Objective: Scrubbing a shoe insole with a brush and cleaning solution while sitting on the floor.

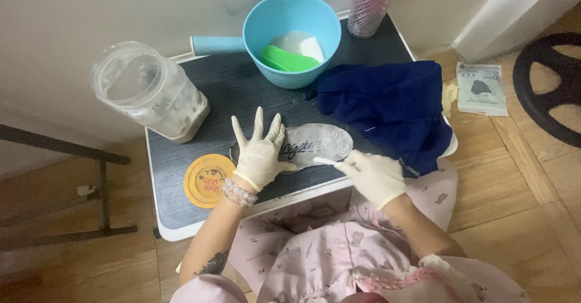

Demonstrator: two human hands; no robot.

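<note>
A small dark table (242, 91) stands on wood floor. The gloved left hand (260, 150) lies flat, fingers spread, on a grey insole (324, 140). The right hand (374, 175) pinches a white stick (324, 161) against the insole. Beyond the hands: blue bowl (292, 37), jar (148, 91), navy cloth (387, 112). A yellow lid (207, 181) lies beside the left wrist.

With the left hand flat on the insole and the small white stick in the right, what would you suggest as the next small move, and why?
Probably draw the white stick a little further along the insole. Its tip already rests on the grey surface, the right hand pinches it, and the left hand lies spread on the insole's other end, pinning it to the small table.
</note>
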